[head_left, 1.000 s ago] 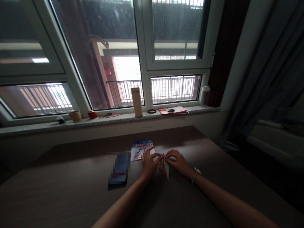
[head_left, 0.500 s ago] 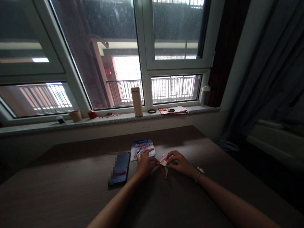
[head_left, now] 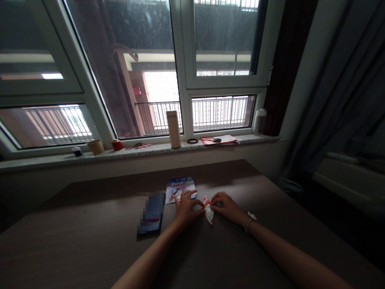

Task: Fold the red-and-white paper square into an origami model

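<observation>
A small folded piece of printed paper [head_left: 208,212], red and white, is between my hands just above or on the dark table. My left hand [head_left: 189,208] pinches its left edge between thumb and forefinger, with the other fingers spread over the corner of a blue leaflet [head_left: 177,185]. From the right, my right hand [head_left: 227,206] pinches the paper's upper right edge, its fingers curled. The paper forms a narrow diamond with a point toward me. A white bracelet [head_left: 249,218] circles my right wrist.
Left of my left hand lies a dark phone [head_left: 153,212], partly pixelated. On the windowsill [head_left: 150,149] stand a beige flask [head_left: 173,129], a brown cup [head_left: 95,147], a red jar [head_left: 117,145] and a bottle [head_left: 260,121]. Scissors [head_left: 217,140] rest on papers there.
The upper part of the paper has come down flat over the lower part, so a longer printed diamond shows. My left hand has shifted slightly right and toward me.
</observation>
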Demonstrator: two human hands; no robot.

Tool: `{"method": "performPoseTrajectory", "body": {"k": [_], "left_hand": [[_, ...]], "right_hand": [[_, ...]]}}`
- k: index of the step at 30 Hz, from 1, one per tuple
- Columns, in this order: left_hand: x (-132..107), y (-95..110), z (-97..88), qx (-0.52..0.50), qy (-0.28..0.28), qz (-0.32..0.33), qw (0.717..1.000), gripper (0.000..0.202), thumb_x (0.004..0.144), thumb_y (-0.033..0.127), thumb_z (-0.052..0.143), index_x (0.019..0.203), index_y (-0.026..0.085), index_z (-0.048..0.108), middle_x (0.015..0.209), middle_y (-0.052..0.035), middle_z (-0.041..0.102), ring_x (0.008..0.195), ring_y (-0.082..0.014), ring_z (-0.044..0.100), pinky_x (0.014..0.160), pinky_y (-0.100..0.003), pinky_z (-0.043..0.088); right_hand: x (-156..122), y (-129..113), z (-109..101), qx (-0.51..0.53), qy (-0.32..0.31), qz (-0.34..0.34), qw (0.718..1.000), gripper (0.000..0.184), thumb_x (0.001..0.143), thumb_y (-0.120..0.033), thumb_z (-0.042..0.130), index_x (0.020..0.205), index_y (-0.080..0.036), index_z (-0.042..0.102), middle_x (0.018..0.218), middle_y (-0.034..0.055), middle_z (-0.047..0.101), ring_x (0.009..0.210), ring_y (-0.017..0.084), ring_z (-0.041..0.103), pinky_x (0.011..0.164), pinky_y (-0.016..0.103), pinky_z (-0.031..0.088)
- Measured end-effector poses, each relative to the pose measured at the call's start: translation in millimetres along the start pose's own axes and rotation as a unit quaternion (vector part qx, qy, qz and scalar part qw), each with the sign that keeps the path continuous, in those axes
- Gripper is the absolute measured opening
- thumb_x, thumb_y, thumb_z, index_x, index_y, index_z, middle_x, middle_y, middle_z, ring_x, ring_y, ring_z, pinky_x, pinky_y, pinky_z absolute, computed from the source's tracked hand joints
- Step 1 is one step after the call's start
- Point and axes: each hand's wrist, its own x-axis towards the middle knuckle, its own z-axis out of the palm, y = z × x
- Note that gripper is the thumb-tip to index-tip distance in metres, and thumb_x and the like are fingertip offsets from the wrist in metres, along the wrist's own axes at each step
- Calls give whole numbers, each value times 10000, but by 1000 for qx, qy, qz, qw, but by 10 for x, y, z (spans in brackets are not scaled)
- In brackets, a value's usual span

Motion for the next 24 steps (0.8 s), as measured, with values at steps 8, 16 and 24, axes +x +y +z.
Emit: {"method": "performPoseTrajectory", "body": {"k": [8, 16, 24], "left_hand": [[21, 49, 82, 6, 28, -6, 1000, 48, 782, 372, 743, 798, 330, 759, 1413, -12, 521, 1368, -329, 342, 1082, -747, -10], [60, 102, 167, 3, 40, -29, 999, 79, 781, 376, 746, 839, 323, 735, 1418, -7, 511, 1359, -330, 348, 1061, -767, 29], [83, 124, 137, 11, 15, -35, 999, 136, 779, 400, 741, 913, 378, 746, 1464, 3, 463, 1390, -369, 289, 1052, -771, -24]], "right_hand": [[5, -56, 33, -33, 11, 58, 998, 104, 801, -322, 707, 845, -230, 727, 1027, 37, 641, 1056, 227, 530, 963, 352, 366], [31, -106, 64, -99, 1, 87, 991, 169, 822, -400, 690, 892, -245, 697, 1074, 31, 602, 1085, 227, 489, 1000, 370, 333], [46, -140, 53, -88, -6, 99, 991, 138, 802, -372, 704, 899, -273, 702, 1115, 28, 583, 1114, 244, 467, 1021, 405, 319]]}}
